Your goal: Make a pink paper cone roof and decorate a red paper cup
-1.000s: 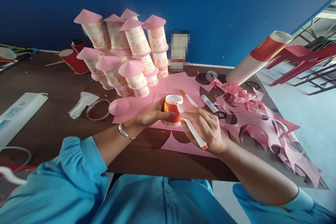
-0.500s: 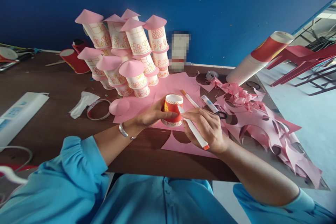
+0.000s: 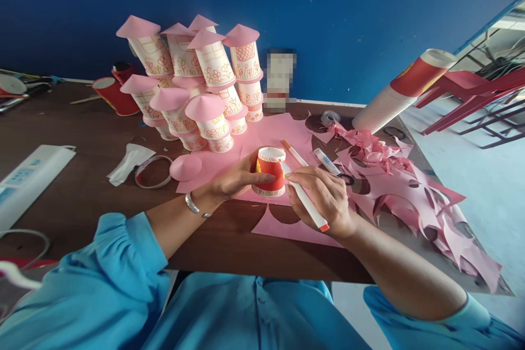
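Observation:
My left hand (image 3: 241,176) is wrapped round a red paper cup (image 3: 271,176), thumb across its front. White bands with drawn marks run along the cup's top and bottom. In my right hand (image 3: 324,197) is a white marker (image 3: 308,206) with an orange end, its tip at the cup's upper right side. Pink paper (image 3: 279,134) lies beneath and behind the cup. Beyond it, to the left, stand several towers of decorated paper cups (image 3: 215,65) with pink cone roofs. A loose pink paper cone (image 3: 186,167) lies left of the cup.
Another marker (image 3: 294,153) and a glue stick (image 3: 327,162) lie behind my right hand. Pink paper scraps (image 3: 394,186) cover the right side. A tall stack of cups (image 3: 404,93) leans at the back right. A tape roll (image 3: 153,171) and a power strip (image 3: 30,183) are at left.
The marker and my right hand have shifted slightly right along the cup's upper band. My left hand still holds the cup in nearly the same spot.

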`<state>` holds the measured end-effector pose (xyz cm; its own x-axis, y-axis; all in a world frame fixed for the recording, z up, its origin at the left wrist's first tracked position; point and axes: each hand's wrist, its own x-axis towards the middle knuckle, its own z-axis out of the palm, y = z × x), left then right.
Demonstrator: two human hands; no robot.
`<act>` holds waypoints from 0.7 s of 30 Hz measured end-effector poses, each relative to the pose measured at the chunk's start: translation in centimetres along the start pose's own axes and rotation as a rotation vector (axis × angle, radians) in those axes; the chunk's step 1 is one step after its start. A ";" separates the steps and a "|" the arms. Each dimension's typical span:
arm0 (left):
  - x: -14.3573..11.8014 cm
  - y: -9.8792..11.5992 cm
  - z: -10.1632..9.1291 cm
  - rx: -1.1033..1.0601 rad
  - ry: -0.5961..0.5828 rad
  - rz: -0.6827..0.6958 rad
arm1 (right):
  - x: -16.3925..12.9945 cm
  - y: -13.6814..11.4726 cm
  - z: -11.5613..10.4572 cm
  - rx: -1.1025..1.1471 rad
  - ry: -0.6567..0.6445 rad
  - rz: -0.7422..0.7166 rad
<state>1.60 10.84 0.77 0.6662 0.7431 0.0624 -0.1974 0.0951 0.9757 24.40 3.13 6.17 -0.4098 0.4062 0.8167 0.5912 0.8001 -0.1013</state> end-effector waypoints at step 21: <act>0.3 -0.1 0.2 -0.194 -0.058 0.087 | 0.2 -0.1 -0.1 -0.013 0.049 -0.011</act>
<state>1.92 10.93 0.69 0.6796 0.7155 0.1617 -0.3867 0.1622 0.9078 24.34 3.08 6.42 -0.3821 0.3754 0.8445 0.5960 0.7984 -0.0853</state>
